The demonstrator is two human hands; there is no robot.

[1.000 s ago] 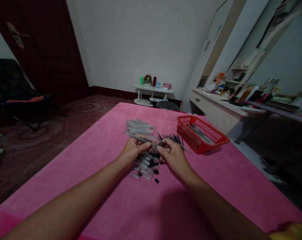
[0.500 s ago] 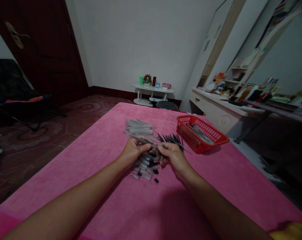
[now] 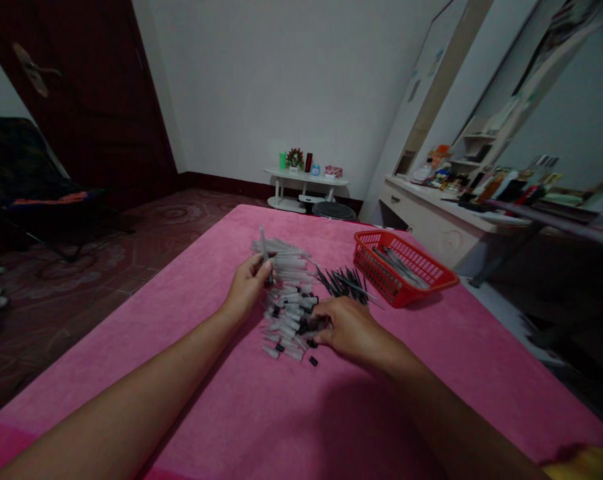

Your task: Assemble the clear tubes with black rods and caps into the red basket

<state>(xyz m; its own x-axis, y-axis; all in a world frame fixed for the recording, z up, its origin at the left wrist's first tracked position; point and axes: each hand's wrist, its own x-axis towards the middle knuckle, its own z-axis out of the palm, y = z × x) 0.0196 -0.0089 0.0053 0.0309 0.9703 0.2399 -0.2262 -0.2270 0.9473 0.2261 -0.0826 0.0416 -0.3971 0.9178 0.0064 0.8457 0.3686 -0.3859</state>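
Observation:
My left hand (image 3: 246, 283) is closed round a thin clear pen tube (image 3: 264, 245) and holds it upright over the pile of clear tubes (image 3: 284, 257). My right hand (image 3: 348, 327) lies low on the pink cloth, its fingers curled into a heap of small clear caps and black bits (image 3: 288, 323). I cannot see what the fingers pinch. A bunch of thin black refills (image 3: 344, 280) lies just beyond the right hand.
A red plastic basket (image 3: 401, 267) holding several finished pens stands at the right on the pink-covered table (image 3: 281, 413). A white dresser (image 3: 431, 213) crowded with bottles stands past the table's right edge. A small white shelf (image 3: 306, 180) is against the far wall.
The hands have drawn apart. My left hand swung the tube up to vertical and moved left. My right hand dropped down into the heap of small caps.

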